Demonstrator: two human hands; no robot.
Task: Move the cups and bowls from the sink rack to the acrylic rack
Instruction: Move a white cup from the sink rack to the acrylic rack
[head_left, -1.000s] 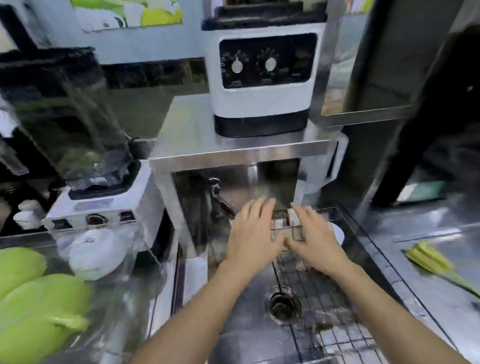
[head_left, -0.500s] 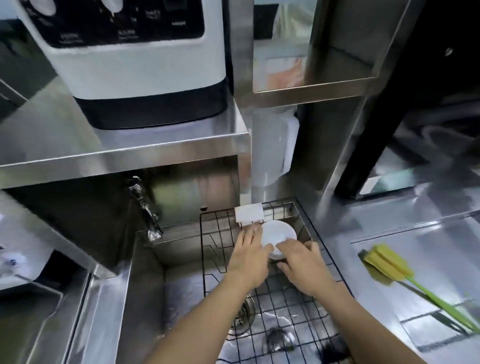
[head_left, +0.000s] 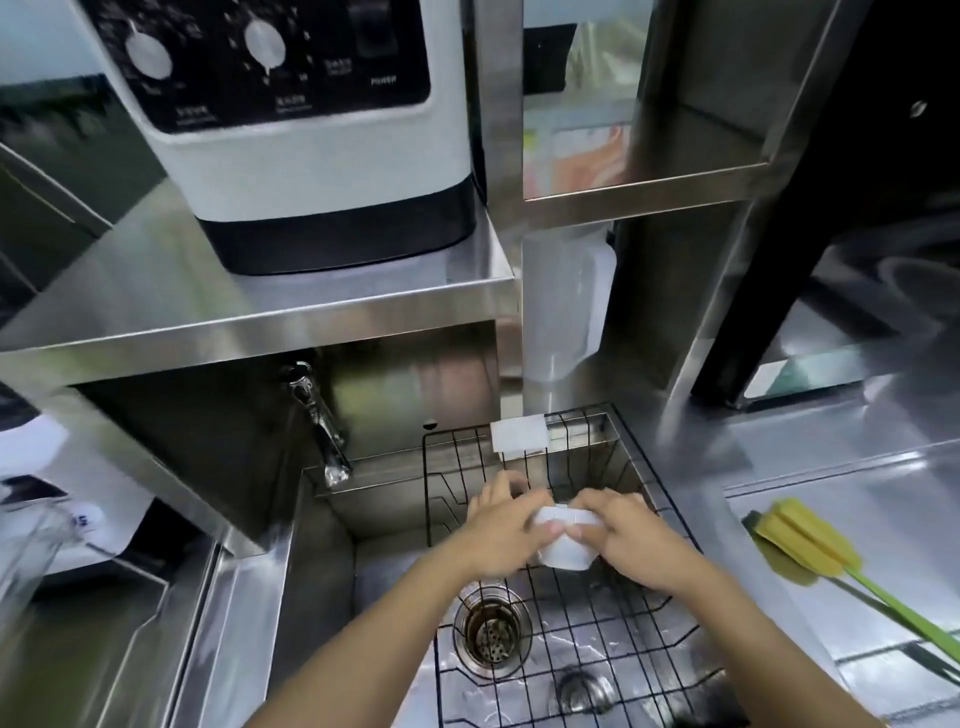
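Observation:
A small white bowl (head_left: 565, 540) is held between both hands just above the black wire sink rack (head_left: 597, 649), near the rack's far end. My left hand (head_left: 501, 530) grips the bowl's left side with the thumb over its rim. On the right side my right hand (head_left: 631, 535) clasps it, fingers over the top. The bowl looks tilted, its rim facing away from me. The acrylic rack is out of view.
A steel sink (head_left: 332, 571) with a drain (head_left: 491, 631) lies under the rack, a tap (head_left: 319, 421) at the back left. A steel shelf (head_left: 260, 317) with a white machine (head_left: 306, 135) overhangs the sink. A yellow-green brush (head_left: 810, 545) lies on the right counter.
The view has swung down and right onto the sink. Both hands closed around the white bowl and raised it off the rack floor, tipping it.

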